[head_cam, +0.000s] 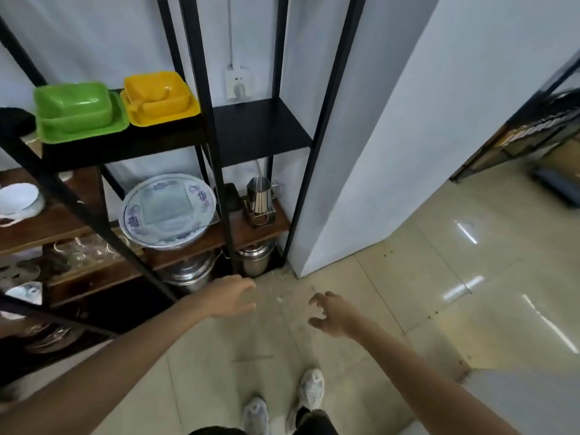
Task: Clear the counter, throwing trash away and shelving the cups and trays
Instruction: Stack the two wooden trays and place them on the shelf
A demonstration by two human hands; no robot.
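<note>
A green tray (pixel 81 114) and a yellow tray (pixel 160 100), each a stack of plastic dishes, sit side by side on an upper board of the black metal shelf (pixel 201 120). My left hand (pixel 233 296) hangs empty over the floor by the shelf's foot, fingers loosely apart. My right hand (pixel 332 313) is beside it, about a hand's width to the right, fingers spread and curled, holding nothing. No cups or trash are in either hand.
A blue-patterned round plate (pixel 169 210) and a steel pitcher (pixel 260 197) sit on a lower wooden board; steel pots (pixel 254 259) stand beneath. White bowls (pixel 18 199) and glasses are at left. A white pillar (pixel 361 152) rises at right. My shoes (pixel 310 390) stand on the tiled floor.
</note>
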